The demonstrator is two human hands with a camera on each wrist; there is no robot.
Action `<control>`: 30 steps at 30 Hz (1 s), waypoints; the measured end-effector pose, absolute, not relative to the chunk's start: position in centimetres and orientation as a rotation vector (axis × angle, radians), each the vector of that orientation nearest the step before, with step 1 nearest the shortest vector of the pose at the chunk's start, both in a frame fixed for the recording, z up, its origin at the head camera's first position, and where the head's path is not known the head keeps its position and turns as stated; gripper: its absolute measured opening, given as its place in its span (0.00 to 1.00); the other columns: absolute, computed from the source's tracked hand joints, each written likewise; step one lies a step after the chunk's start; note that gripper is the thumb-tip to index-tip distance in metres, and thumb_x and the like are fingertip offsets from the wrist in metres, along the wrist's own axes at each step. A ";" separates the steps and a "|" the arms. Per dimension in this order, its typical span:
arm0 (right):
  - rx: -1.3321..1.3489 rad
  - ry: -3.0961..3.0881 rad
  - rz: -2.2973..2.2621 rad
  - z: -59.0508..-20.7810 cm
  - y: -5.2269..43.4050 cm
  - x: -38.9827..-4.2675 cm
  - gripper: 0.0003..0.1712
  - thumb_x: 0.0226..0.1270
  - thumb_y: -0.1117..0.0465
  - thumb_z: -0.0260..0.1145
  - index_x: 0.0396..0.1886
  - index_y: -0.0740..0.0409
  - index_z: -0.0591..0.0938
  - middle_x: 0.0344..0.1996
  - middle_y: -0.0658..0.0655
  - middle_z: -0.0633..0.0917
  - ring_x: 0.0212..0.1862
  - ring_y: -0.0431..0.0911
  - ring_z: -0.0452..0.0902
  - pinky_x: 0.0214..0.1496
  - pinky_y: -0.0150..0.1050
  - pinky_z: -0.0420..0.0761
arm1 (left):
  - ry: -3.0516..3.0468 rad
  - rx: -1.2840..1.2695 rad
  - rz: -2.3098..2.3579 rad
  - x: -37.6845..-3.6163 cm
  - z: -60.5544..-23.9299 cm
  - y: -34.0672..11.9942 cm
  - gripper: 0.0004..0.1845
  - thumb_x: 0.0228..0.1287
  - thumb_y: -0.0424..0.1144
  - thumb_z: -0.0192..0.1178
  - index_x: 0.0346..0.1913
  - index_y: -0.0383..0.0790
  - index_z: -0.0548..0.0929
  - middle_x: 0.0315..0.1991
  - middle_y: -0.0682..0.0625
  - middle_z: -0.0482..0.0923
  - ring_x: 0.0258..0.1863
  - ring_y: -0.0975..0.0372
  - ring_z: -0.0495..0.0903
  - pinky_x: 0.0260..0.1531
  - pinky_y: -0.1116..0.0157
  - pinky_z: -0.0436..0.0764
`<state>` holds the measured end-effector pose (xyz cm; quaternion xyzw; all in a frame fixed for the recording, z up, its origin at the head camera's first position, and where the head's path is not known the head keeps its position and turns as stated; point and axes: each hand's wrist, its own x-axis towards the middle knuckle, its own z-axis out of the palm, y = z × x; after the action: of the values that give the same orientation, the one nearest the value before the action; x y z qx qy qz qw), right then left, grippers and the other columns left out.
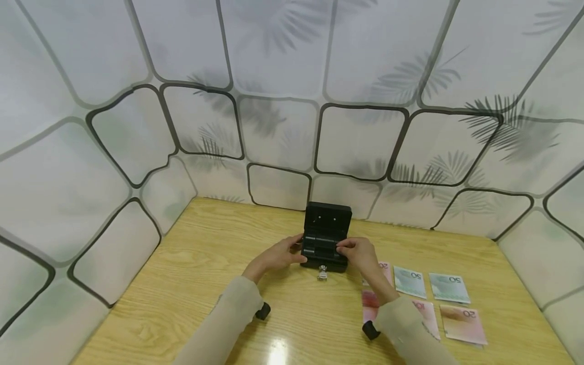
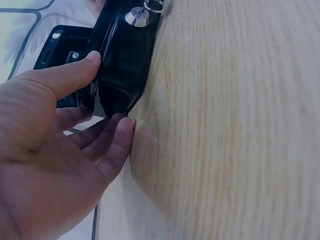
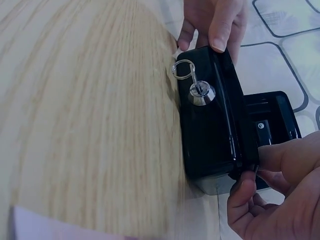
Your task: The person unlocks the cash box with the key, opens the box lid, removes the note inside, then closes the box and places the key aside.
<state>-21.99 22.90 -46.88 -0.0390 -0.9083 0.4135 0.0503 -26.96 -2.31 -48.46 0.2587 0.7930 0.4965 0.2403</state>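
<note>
A small black cash box stands on the table with its lid raised at the back. A key with a ring sits in the silver lock on its front. My left hand holds the box's left end, thumb at the top edge and fingers down along the side. At the opposite end, my right hand pinches the rim, with the thumb on the inner side and a curled finger outside. Black compartments show inside the box.
Banknotes lie on the right of the table, among them green 50s and a pinkish 20; the right forearm partly covers others. Behind the box rises a patterned wall covering. Wood table surface extends in front.
</note>
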 end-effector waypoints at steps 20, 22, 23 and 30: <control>-0.096 -2.769 1.211 -48.4 23.4 -22.3 0.02 0.65 0.66 0.75 0.35 0.60 0.92 0.28 0.52 0.88 0.36 0.48 0.81 0.40 0.45 0.80 | 2.154 0.764 1.364 -26.8 -48.3 -2.3 0.42 0.73 0.34 0.65 0.82 0.35 0.54 0.75 0.37 0.66 0.73 0.44 0.67 0.72 0.47 0.65; -0.104 -2.778 1.216 -48.4 23.5 -22.3 0.02 0.65 0.65 0.75 0.36 0.60 0.92 0.29 0.53 0.88 0.37 0.49 0.81 0.40 0.45 0.80 | 2.152 0.772 1.368 -26.9 -48.3 -2.3 0.41 0.73 0.34 0.64 0.82 0.34 0.54 0.74 0.37 0.67 0.72 0.44 0.68 0.72 0.47 0.65; -0.103 -2.782 1.218 -48.3 23.5 -22.3 0.03 0.66 0.65 0.75 0.36 0.60 0.92 0.30 0.53 0.89 0.37 0.49 0.81 0.39 0.45 0.80 | 2.151 0.772 1.371 -26.9 -48.3 -2.3 0.41 0.73 0.33 0.64 0.82 0.35 0.54 0.73 0.37 0.68 0.72 0.44 0.69 0.72 0.47 0.65; -0.105 -2.807 1.211 -48.2 23.5 -22.3 0.03 0.67 0.65 0.73 0.37 0.60 0.92 0.32 0.56 0.89 0.35 0.48 0.79 0.35 0.41 0.76 | 2.165 0.749 1.375 -27.0 -48.5 -2.1 0.42 0.72 0.33 0.66 0.82 0.34 0.55 0.73 0.37 0.68 0.71 0.44 0.69 0.72 0.46 0.65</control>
<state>-22.28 23.48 -48.22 -0.0344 -0.9168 0.3956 0.0412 -26.96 -2.14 -48.49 0.2725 0.7880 0.5006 0.2326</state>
